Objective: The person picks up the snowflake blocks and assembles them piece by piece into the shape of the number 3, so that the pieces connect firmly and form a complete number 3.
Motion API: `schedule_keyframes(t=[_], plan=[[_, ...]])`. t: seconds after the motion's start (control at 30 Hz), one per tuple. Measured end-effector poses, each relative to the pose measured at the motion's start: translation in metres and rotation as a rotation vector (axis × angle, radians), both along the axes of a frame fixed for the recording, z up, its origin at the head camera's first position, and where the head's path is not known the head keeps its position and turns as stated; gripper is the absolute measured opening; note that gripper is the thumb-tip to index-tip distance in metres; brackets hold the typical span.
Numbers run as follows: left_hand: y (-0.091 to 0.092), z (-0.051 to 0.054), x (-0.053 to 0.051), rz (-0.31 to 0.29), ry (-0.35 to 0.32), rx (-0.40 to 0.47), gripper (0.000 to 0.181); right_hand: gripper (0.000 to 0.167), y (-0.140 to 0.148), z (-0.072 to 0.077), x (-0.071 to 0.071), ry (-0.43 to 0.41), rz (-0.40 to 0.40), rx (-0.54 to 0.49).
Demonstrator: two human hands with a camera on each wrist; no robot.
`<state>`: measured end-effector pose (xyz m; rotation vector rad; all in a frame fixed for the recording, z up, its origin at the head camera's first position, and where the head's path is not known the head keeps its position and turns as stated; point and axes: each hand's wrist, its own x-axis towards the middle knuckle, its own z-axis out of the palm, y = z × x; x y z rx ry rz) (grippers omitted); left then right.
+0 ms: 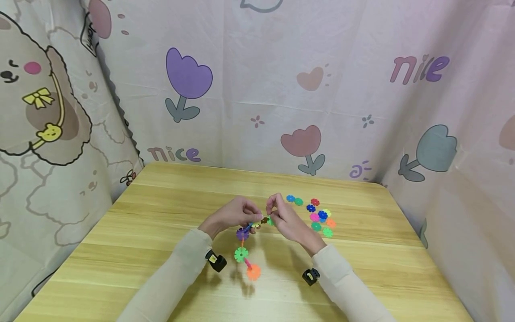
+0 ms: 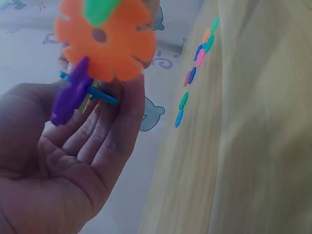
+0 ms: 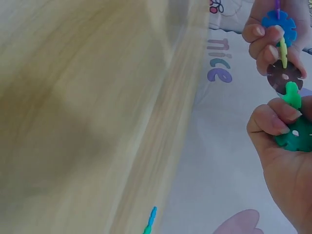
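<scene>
A chain of notched plastic snowflake discs stretches between both hands over the table. My left hand pinches it around a blue disc, a yellow disc and a brown disc. From there a purple disc, a light green disc, a pink disc and an orange disc hang down toward me. At the other end, my right hand pinches a dark green disc; a bright green disc joins it to the brown one.
Several loose discs lie on the wooden table right of my right hand, among them a red disc, a pink disc and a light green disc. A printed curtain hangs behind the table and along its sides.
</scene>
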<state>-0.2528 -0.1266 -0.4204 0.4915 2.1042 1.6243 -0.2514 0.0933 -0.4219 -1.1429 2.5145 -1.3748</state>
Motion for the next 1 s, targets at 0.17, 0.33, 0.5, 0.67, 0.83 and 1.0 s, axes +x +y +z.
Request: schedule_keyframes(t=[0.17,0.33,0.5,0.67,0.83,1.0], plan=[[-0.005,-0.003,-0.001,-0.024,0.008,0.005,0.018,0.018,-0.005,-0.003,0.000,-0.019,0.019,0.005],[-0.010,-0.007,0.001,0.006,-0.004,0.015,0.026,0.014,0.007,0.001,-0.008,-0.132,0.022,-0.007],[-0.015,-0.009,0.003,0.008,-0.003,0.031,0.024,0.015,0.028,0.003,-0.019,-0.257,0.170,-0.059],[-0.013,-0.006,0.005,-0.082,-0.004,0.007,0.024,0.016,0.032,-0.001,-0.020,-0.267,0.233,-0.068],[-0.008,-0.002,0.005,-0.145,0.017,-0.005,0.035,0.019,0.033,-0.002,-0.018,-0.273,0.220,-0.067],[-0.006,-0.002,0.004,-0.196,0.040,0.021,0.028,0.012,0.033,-0.001,-0.018,-0.254,0.165,-0.078]])
